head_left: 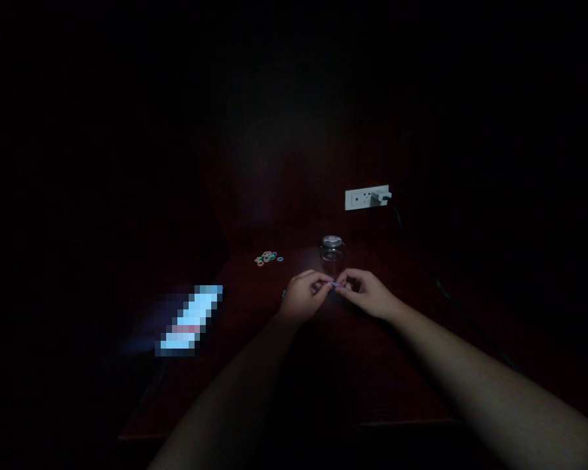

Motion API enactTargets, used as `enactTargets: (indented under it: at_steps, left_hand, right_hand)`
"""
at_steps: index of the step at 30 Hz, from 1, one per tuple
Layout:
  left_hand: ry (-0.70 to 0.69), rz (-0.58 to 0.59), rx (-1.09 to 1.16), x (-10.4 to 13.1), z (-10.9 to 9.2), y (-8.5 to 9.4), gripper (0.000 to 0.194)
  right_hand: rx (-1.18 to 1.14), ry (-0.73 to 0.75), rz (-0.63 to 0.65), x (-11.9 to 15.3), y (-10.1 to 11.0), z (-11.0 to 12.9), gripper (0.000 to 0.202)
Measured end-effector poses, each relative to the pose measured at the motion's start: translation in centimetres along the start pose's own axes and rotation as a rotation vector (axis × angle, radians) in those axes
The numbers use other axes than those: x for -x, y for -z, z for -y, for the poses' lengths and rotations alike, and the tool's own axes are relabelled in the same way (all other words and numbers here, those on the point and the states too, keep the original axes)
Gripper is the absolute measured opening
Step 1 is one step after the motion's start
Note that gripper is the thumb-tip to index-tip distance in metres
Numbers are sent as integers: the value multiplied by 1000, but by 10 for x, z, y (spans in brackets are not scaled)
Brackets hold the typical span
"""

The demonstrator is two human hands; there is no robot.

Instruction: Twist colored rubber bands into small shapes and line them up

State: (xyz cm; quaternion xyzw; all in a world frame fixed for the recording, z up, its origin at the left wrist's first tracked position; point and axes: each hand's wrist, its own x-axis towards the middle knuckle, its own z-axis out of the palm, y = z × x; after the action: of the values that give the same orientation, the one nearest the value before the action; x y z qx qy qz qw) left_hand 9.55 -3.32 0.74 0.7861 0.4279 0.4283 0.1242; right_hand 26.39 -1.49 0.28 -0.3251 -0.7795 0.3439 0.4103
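Note:
My left hand (302, 296) and my right hand (365, 292) meet over the table, each closed with thumb and fingertips pinching one end of a small pale purple hair tie (334, 284). Fingers cover most of it. Right behind the hands stands a clear jar (332, 258) with a lid on top. A small pile of coloured hair ties (266, 258) lies farther back on the left, with a single pale blue hair tie (279, 259) just to its right. Something small and greenish peeks out beside my left hand, too hidden to name.
The dark red table (372, 385) is dimly lit. At the left glows a blurred-out phone-like screen (191, 321). On the back wall is a white socket panel (360, 198) with a plug (381, 195) in it; a dark cable (451, 299) runs down the right side.

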Motion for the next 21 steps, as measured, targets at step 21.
enactTargets:
  at_steps: [21]
  left_hand:
    - [25, -50, -19, 0, 2, 0, 16]
  right_hand:
    - [14, -2, -53, -2, 8, -7, 26]
